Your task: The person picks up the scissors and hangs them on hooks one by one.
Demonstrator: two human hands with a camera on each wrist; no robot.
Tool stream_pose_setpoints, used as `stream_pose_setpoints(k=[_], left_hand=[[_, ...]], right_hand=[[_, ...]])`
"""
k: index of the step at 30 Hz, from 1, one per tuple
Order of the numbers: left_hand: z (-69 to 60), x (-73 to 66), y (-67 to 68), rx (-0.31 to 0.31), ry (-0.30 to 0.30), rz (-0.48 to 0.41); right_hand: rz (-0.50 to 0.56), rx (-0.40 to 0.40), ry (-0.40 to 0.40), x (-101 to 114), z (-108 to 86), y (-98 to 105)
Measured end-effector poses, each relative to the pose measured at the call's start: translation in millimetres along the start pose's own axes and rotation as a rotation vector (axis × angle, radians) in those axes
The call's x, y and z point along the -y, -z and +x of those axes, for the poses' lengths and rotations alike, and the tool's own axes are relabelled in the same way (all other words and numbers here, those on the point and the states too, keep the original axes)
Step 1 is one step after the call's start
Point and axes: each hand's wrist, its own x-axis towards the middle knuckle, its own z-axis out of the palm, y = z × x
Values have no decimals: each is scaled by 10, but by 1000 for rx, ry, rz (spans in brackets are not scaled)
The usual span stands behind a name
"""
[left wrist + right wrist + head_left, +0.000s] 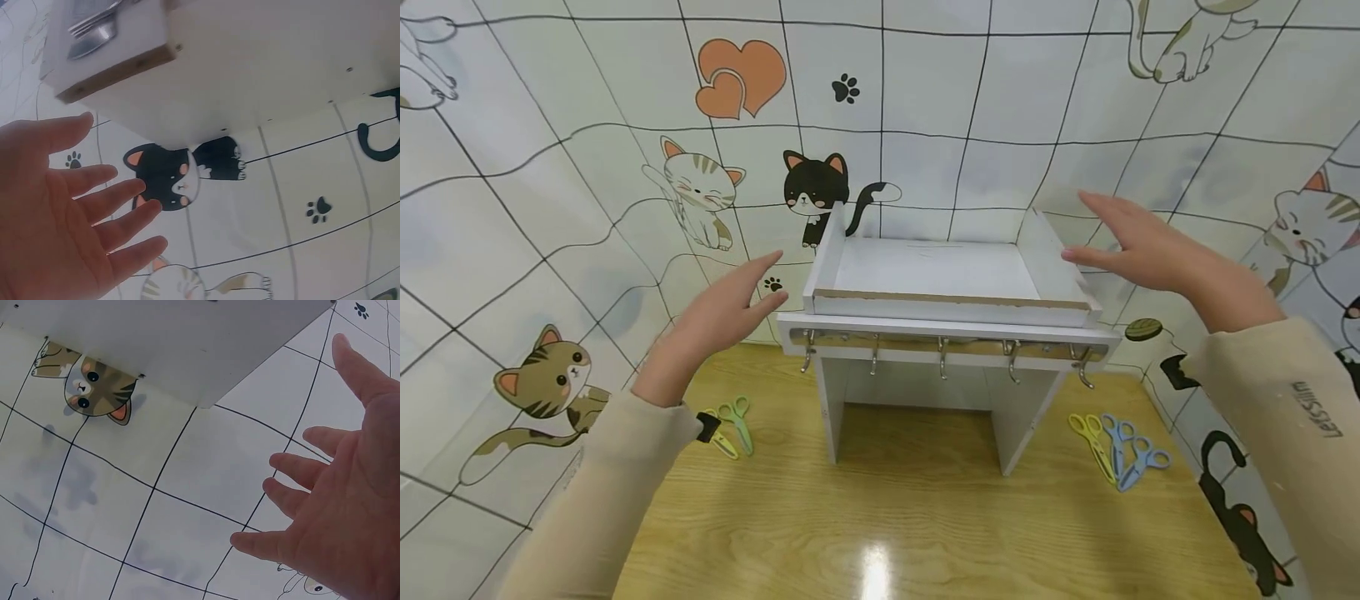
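White shelf (936,268): upright on the wooden table (1000,533), between the two hands, near the cat-print wall (925,83).
Hooks (943,358): five metal ones in a row (I counted) along its front.
Left hand (718,312): fingers spread wide, holding nothing, just beside the left side.
Right hand (1150,246): also wide, holding nothing, just beside the right panel.
Scissors: green pair (744,433) and others lying on both sides.

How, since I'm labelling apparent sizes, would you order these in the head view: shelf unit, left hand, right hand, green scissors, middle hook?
1. White shelf unit
2. Left hand and right hand: too alike to rank
3. Green scissors
4. Middle hook
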Motion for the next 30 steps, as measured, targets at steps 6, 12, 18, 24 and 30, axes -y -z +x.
stream_pose_setpoints(k=[6,12,18,24,30], left_hand=[[-211,117,-319,-18,-10,-74],[-379,240,-636,-54,19,-140],[-474,290,-955,-37,18,-272],[-518,261,-1245,-41,14,-363],[-499,203,-1475,-53,-33,-495]], right_hand=[[43,-24,-18,-152,-95,-31],[63,-27,-16,-288,-182,-93],[59,-29,-50,-448,-284,-203],[49,-21,-96,-600,-367,-344],[67,-13,-119,-770,-453,-531]])
